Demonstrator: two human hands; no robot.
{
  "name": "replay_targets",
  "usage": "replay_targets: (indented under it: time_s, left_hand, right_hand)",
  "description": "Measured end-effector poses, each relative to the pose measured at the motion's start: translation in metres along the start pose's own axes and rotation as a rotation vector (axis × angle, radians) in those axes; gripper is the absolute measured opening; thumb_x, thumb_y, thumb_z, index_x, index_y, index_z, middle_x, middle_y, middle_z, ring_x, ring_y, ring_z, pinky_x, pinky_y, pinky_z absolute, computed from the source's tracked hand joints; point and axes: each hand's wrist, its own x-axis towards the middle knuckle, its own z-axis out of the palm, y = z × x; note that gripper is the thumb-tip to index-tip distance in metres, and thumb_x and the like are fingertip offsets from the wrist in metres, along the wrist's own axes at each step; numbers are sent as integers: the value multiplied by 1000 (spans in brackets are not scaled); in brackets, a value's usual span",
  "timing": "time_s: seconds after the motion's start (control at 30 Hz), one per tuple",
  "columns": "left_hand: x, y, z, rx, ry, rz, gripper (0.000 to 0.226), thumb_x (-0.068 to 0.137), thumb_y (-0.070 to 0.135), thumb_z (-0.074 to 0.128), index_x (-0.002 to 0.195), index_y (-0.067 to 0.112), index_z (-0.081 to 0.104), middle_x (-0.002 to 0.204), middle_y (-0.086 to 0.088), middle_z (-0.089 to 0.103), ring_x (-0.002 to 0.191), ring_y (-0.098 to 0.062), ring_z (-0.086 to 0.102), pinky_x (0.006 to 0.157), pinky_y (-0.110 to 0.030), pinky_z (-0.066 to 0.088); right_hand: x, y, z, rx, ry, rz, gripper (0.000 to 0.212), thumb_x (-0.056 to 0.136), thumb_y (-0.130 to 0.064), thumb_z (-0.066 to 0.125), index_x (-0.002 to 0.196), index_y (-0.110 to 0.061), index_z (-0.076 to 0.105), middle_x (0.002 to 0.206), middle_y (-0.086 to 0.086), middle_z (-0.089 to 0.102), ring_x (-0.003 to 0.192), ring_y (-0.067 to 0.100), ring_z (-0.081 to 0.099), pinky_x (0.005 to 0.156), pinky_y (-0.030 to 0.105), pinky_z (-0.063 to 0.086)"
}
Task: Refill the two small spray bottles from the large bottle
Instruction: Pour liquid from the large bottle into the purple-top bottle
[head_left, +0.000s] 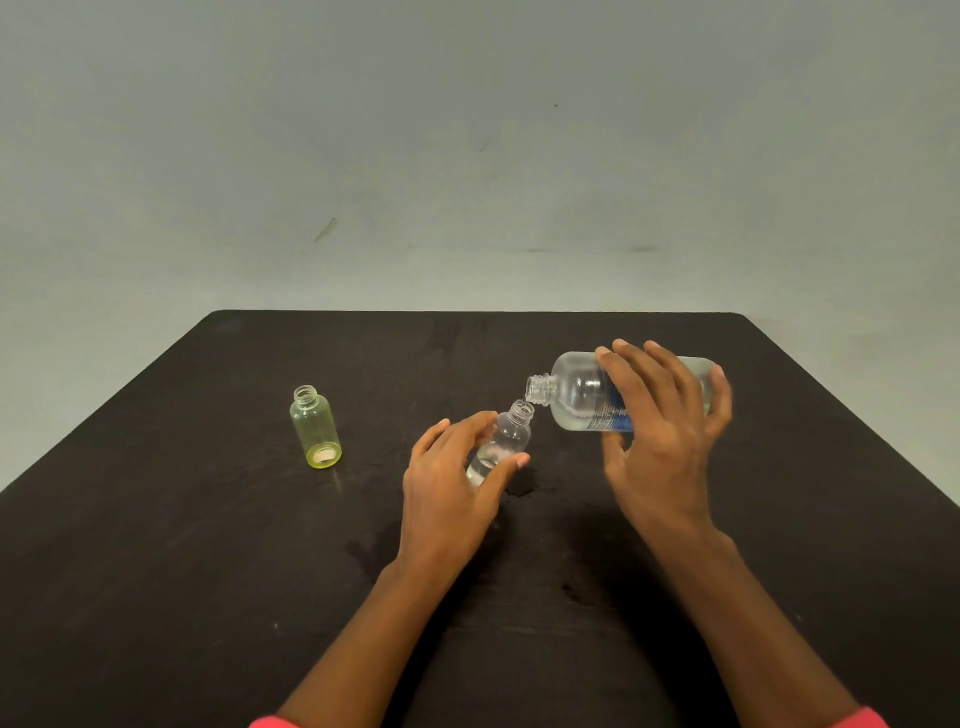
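Soft, even, moderately dim light. The wall (467, 156) darkens toward the upper corners; the dark table (156, 571) shows only faint shadows. Small glints mark the large bottle (576, 395). Focus is slightly soft throughout; wide-angle distortion splays the table's edges.

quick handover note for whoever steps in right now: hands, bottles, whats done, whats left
Left hand: holds the small clear bottle, tilted, some liquid inside.
Right hand: holds the large bottle tipped on its side, its mouth at the clear bottle's mouth.
Yellow bottle: upright and uncapped, apart on the left of the table; looks empty.
Done: clear bottle partly filled.
Left: top it up, then fill the yellow bottle. No caps in view. There is a wet patch by the clear bottle.
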Motion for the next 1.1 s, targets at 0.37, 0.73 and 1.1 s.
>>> replay_targets:
  time_s: [0.37,0.73,1.1]
  left_hand:
    - [0,-1,0,10,-16,-14,42,74,39,76,113,28,62,100,27,57,117,-18,54,101,-35,42]
    - [0,-4,2,-5,-14,6,42,74,40,76,111,32,61,99,28,58,114,-19,56,97,-45,46]
    - [0,-10,5,-27,-26,2,42,73,42,76,111,33,60,98,31,57,115,-19,57,99,-42,46]
  right_hand:
    - [0,1,0,-4,10,0,88,58,8,79,132,-23,44,133,2,56,129,20,43,113,53,12]
    - [0,1,0,-7,13,-1,88,58,8,78,133,-24,44,133,1,56,130,19,42,113,54,13]
    - [1,0,-1,-1,19,1,86,59,9,78,132,-23,45,133,2,56,130,20,43,113,53,12]
